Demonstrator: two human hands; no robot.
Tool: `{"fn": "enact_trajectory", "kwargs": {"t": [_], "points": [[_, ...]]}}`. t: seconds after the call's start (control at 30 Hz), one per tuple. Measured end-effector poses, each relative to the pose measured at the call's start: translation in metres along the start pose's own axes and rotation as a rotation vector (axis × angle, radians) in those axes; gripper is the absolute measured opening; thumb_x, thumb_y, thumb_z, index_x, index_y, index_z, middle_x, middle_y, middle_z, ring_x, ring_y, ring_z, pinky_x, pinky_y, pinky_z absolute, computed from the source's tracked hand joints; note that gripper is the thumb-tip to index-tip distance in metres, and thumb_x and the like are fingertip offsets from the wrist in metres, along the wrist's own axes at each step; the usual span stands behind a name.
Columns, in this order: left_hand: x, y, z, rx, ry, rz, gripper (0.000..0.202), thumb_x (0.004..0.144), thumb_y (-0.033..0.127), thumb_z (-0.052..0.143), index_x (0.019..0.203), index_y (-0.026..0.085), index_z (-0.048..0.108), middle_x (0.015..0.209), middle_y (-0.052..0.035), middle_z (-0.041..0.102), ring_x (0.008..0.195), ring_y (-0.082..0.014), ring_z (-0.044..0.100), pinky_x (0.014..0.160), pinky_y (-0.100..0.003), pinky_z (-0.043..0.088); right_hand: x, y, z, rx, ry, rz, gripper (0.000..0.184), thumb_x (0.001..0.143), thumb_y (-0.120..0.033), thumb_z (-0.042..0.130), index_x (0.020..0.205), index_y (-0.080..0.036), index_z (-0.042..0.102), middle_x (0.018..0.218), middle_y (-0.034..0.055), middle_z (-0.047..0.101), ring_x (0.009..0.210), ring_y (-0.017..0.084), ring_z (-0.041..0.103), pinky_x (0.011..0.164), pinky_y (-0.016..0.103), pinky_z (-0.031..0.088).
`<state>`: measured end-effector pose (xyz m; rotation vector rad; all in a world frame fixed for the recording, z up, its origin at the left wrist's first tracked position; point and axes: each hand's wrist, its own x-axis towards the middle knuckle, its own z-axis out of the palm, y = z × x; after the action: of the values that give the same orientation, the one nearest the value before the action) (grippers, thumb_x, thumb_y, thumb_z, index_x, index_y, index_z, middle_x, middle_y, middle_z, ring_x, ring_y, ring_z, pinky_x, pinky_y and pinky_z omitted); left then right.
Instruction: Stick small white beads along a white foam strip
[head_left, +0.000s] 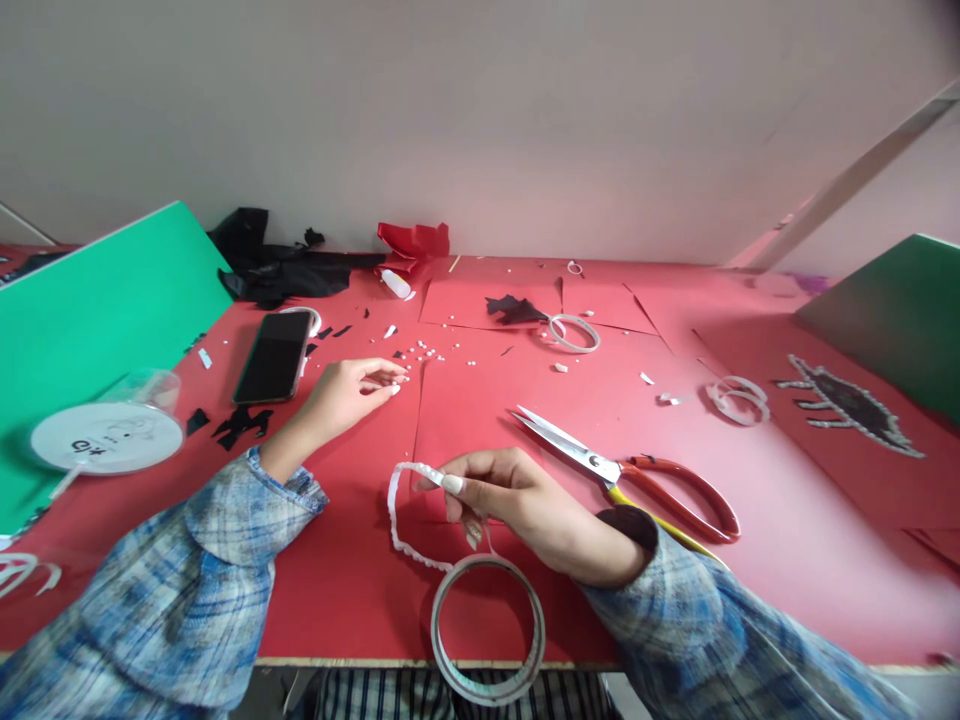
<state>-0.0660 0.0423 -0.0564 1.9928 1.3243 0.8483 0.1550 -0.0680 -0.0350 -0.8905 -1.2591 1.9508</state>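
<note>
My right hand (517, 500) pinches a narrow strip of tape (395, 510) between thumb and fingers. Small white bits line the strip, which loops down to a roll of tape (437, 630). That roll overlaps the table's front edge. Over the red surface, my left hand (349, 395) has its thumb and finger drawn close together; whatever may be between the tips is too small to make out. Scattered just beyond those fingertips are tiny white balls (427, 350). Partly open scissors (600, 465) with red and yellow handles lie beside my right wrist.
A phone (271, 358), a lidded clear cup (105, 440) and a green board (127, 300) stand to the left. Black scraps (292, 275) and a small white bottle (395, 284) lie behind. At right are white rings (739, 400) and a black cutout edged in white (855, 400).
</note>
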Motion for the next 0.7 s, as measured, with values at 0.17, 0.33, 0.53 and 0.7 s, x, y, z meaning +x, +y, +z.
{"fn": "enact_trajectory", "kwargs": {"t": [0.17,0.33,0.53,0.7], "points": [[-0.0007,0.0009,-0.0017,0.031,0.046,0.001,0.017,0.075,0.032,0.068,0.083,0.017,0.070,0.086,-0.0051,0.074,0.079,-0.0192,0.069,0.072,-0.030,0.054,-0.0001,-0.0001,0.0004,-0.002,-0.004,-0.008,0.031,0.079,-0.043,0.065,0.082,-0.012,0.064,0.065,-0.0016,0.058,0.050,0.006,0.050,0.053,0.023,0.040],[-0.0015,0.0025,-0.0051,0.175,0.108,0.207,0.015,0.079,0.032,0.066,0.077,0.018,0.071,0.080,-0.0035,0.073,0.072,-0.0161,0.066,0.068,-0.026,0.050,0.0001,-0.0001,-0.0001,-0.007,-0.005,-0.003,0.032,0.079,-0.044,0.065,0.082,-0.012,0.064,0.066,-0.0014,0.058,0.051,0.006,0.049,0.054,0.023,0.040],[-0.0020,0.0043,-0.0065,0.266,0.144,0.380,0.019,0.081,0.033,0.065,0.070,0.018,0.068,0.072,-0.0017,0.068,0.066,-0.0131,0.062,0.062,-0.024,0.045,0.0001,0.0003,-0.0003,-0.009,-0.004,0.000,0.029,0.080,-0.041,0.064,0.081,-0.012,0.063,0.066,-0.0011,0.058,0.051,0.006,0.049,0.054,0.023,0.040],[-0.0028,0.0056,-0.0069,0.270,0.165,0.441,0.019,0.083,0.030,0.064,0.069,0.018,0.068,0.073,-0.0014,0.065,0.064,-0.0111,0.058,0.056,-0.022,0.042,0.0009,-0.0001,0.0002,-0.002,-0.005,0.000,0.031,0.078,-0.043,0.065,0.079,-0.012,0.062,0.065,-0.0017,0.058,0.051,0.006,0.049,0.054,0.023,0.039]]}}
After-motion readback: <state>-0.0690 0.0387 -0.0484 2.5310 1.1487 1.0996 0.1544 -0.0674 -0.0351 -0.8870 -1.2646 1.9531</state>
